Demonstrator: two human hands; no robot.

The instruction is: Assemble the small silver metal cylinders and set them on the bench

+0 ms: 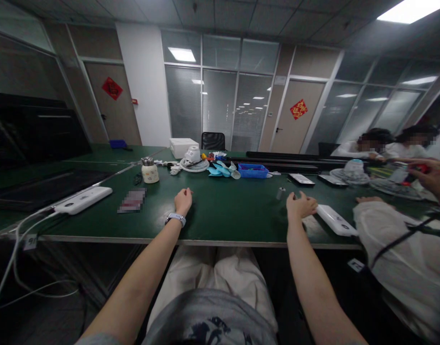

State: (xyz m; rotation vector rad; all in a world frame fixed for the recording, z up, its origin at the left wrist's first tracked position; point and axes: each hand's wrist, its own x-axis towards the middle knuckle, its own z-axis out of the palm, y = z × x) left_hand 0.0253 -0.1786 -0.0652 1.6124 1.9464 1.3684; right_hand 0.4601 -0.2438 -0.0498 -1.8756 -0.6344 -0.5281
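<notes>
left hand (183, 199): it lies on the green surface (223, 215) with the knuckles up and the fingers curled in. The grip is narrow and I see nothing in it. It looks like it just rests its weight there.
watch (176, 218): a pale band with a dark face, snug round the left wrist.
right hand (301, 205): it is also down on the surface, with the fingers tucked under in a narrow grip. Nothing shows inside it.
little metal tube (280, 193): shiny and round. It stands up just beside the right hand and does not touch it.
white flat box (336, 220): smooth plastic, long, with round corners. It lies flat right by the right hand. I cannot tell if they touch.
other white box (82, 200): the same shape, well off to the left. Its white cord (36, 213) droops over the edge.
cream jar (150, 171): round, with a silver lid, and it stands upright.
fan parts: a white wire grille (194, 164), soft blue blades (222, 170) and a blue tray (253, 170) sit close together on the far side, most likely so arms have room.
pale sleeve (403, 249): another person's arm, lying on the surface to the right.
</notes>
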